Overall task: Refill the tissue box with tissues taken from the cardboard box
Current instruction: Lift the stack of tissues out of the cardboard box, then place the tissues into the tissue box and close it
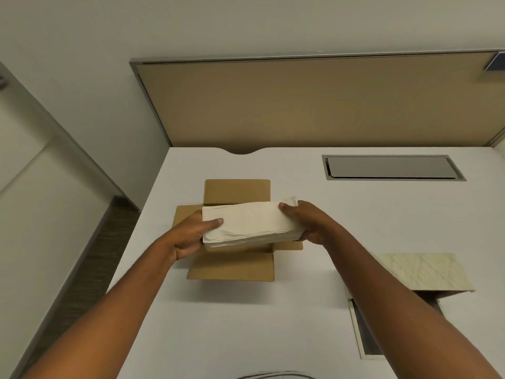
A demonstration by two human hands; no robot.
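Two bare forearms enter from about 7 and 5 o'clock — no sleeves, no cuffs, no watch, bands or gloves show anywhere along them. Fine hair shows on both. The left hand (191, 236) and the right hand (306, 222) are bare too — short, plain nails show on the thumbs, and no rings are visible.

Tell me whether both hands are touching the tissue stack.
Touching. The head view shows the left hand and right hand gripping opposite ends of the tissue stack, thumbs on top.
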